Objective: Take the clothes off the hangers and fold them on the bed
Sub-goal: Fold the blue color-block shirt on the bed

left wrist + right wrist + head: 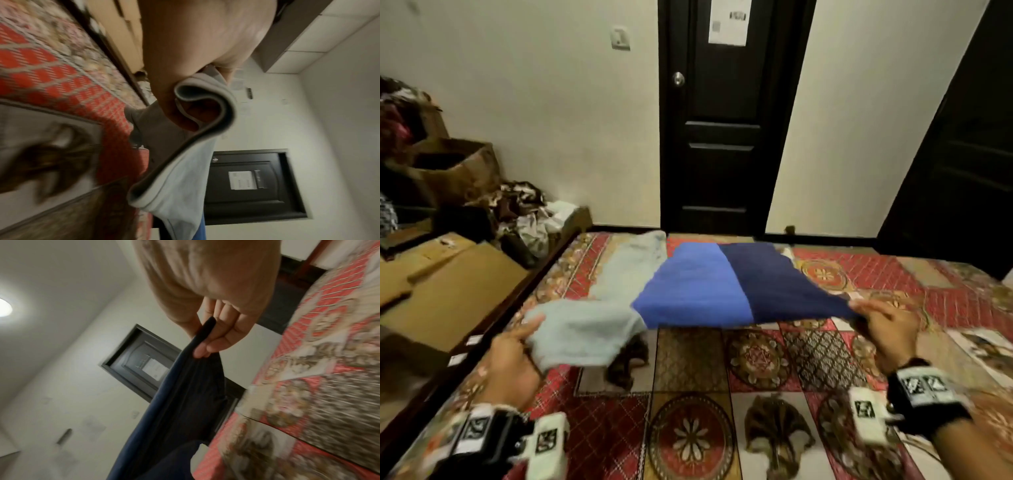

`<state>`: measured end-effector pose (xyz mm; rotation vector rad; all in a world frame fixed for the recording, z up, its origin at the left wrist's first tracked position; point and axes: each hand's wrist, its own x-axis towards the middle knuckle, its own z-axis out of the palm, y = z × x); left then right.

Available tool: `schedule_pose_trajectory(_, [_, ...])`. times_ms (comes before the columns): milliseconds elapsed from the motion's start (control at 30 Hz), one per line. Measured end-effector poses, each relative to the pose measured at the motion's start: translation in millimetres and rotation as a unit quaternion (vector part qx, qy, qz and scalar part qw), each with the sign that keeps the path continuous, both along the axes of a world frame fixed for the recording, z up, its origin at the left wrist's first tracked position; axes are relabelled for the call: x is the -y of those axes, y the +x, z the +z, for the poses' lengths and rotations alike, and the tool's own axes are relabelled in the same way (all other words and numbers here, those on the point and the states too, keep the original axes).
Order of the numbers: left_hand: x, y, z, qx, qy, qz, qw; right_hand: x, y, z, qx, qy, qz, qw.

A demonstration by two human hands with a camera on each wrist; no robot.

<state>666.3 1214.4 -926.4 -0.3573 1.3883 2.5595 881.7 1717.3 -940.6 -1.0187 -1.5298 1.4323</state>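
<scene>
A garment [702, 287] in three colour blocks, pale blue, bright blue and navy, is stretched above the bed [756, 363]. My left hand [517, 346] grips its pale blue end [197, 97], the cloth bunched round my fingers. My right hand [887, 325] pinches the navy end [197, 369] between thumb and fingers. The near edge is lifted off the bedspread while the far part lies on it. No hanger is in view.
The patterned red and brown bedspread [825, 359] covers the bed. Cardboard boxes [441, 281] and a heap of clothes [524, 209] stand at the left beside the bed frame. A dark door [719, 116] is in the wall ahead.
</scene>
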Motion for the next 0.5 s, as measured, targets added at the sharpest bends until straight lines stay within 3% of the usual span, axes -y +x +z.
schedule_pose_trajectory(67, [9.0, 8.9, -86.1, 0.092, -0.066, -0.008, 0.993, -4.8, 33.1, -92.2, 0.125, -0.037, -0.013, 0.991])
schedule_pose_trajectory(133, [36.4, 6.4, -199.3, 0.147, -0.114, -0.027, 0.982, -12.8, 66.1, -185.1, 0.233, -0.062, 0.0, 0.97])
schedule_pose_trajectory(167, [37.5, 0.9, -237.3, 0.172, -0.114, -0.055, 0.977, -0.8, 77.2, -202.3, 0.277, -0.07, 0.018, 0.958])
schedule_pose_trajectory(200, [38.9, 9.0, -255.0, 0.209, -0.182, -0.059, 0.959, 8.6, 84.3, -214.0, 0.31, -0.07, 0.042, 0.947])
schedule_pose_trajectory(267, [31.9, 27.7, -258.9, 0.222, -0.208, -0.044, 0.952, 31.6, 85.8, -200.9, 0.368, -0.037, 0.077, 0.926])
schedule_pose_trajectory(367, [10.4, 46.0, -194.8, 0.19, -0.222, -0.032, 0.956, 37.6, 82.2, -191.3, 0.331, -0.034, 0.025, 0.943])
schedule_pose_trajectory(500, [7.0, 46.7, -195.5, 0.199, -0.186, 0.024, 0.962, 45.0, 81.0, -186.9, 0.343, -0.044, 0.023, 0.938])
